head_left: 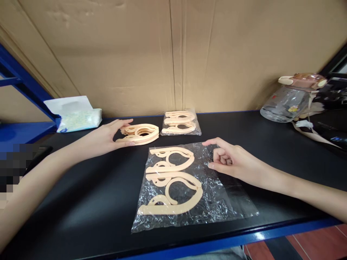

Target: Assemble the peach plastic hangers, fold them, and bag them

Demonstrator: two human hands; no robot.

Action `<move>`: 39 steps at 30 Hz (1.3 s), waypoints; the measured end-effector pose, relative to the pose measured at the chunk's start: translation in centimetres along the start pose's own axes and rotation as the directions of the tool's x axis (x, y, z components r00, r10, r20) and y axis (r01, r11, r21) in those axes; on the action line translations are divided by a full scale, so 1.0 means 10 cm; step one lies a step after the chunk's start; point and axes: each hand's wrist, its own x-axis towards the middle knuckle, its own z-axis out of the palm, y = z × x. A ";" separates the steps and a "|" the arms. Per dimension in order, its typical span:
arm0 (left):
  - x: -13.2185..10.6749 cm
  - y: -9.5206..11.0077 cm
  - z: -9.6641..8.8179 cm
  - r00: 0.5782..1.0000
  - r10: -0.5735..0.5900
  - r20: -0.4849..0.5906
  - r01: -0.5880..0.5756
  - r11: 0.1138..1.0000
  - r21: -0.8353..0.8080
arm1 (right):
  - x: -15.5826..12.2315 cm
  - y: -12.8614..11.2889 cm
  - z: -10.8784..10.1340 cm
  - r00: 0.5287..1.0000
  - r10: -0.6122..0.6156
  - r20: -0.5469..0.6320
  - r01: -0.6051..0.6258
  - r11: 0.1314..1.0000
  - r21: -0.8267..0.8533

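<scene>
A clear plastic bag (217, 202) lies flat with two beige folding clothes hangers (187, 208) inside, one above the other. To its upper left is a loose stack of the same folding hangers (151, 139). My left hand (115, 135) grips the left end of that stack, thumb along the near side and fingers over the far side. At the bag's right side is my right hand (227, 157), its index finger stretched to the bag's upper right corner. The right thumb points left and the other fingers curl inward; nothing shows between them.
Behind lies another bagged set of hangers (180, 122), against a cardboard wall (121, 54). A tissue pack (81, 119) stands at the back left. A clear bottle (287, 101) with a strap is at right. The black table (94, 202) has a blue front edge.
</scene>
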 end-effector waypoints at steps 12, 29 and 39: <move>-0.19 0.61 0.02 0.935 0.230 -0.270 -0.165 0.956 0.242 | -0.01 0.02 -0.03 0.902 -0.329 -0.279 0.185 0.879 -0.440; -0.43 1.33 0.36 0.684 0.648 -0.336 -0.518 0.755 0.402 | -0.08 -0.14 0.13 0.648 -0.758 -0.074 0.443 0.454 -0.773; -0.36 0.97 0.27 0.911 0.384 -0.149 -0.374 0.923 0.095 | -0.09 -0.11 -0.54 0.852 -0.505 -0.138 0.246 0.620 -0.745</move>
